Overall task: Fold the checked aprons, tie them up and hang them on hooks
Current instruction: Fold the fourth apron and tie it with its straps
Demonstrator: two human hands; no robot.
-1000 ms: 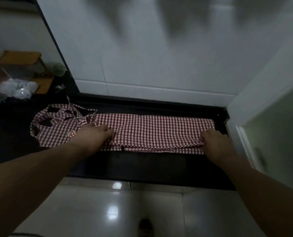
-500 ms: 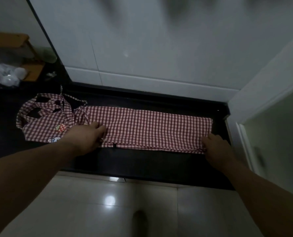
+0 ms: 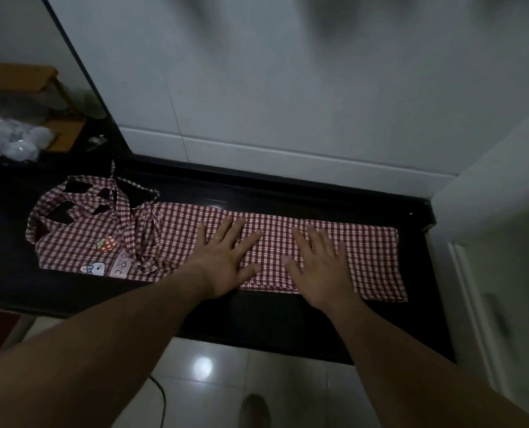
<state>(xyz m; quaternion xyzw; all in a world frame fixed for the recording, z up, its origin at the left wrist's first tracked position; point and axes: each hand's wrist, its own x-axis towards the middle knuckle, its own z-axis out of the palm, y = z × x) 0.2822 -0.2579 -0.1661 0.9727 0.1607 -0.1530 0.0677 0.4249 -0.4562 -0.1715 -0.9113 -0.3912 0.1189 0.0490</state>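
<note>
A red-and-white checked apron (image 3: 371, 254) lies folded into a long strip on a black countertop (image 3: 272, 316). Its bib end at the left carries a strawberry patch (image 3: 106, 244) and a cartoon print, with the straps (image 3: 81, 205) looped loosely above it. My left hand (image 3: 226, 257) lies flat on the middle of the strip, fingers spread. My right hand (image 3: 321, 267) lies flat just to its right, fingers also spread. Both palms press on the cloth and hold nothing.
A white tiled wall (image 3: 287, 103) rises behind the counter and a white door frame (image 3: 473, 242) stands at the right end. At the far left sit a wooden rack (image 3: 41, 88) and crumpled clear plastic (image 3: 13, 143). Glossy floor tiles (image 3: 210, 381) lie below.
Both hands let go of the strip's ends and moved inward to its middle, where they now lie flat. The folded strip has been laid down wider on the counter.
</note>
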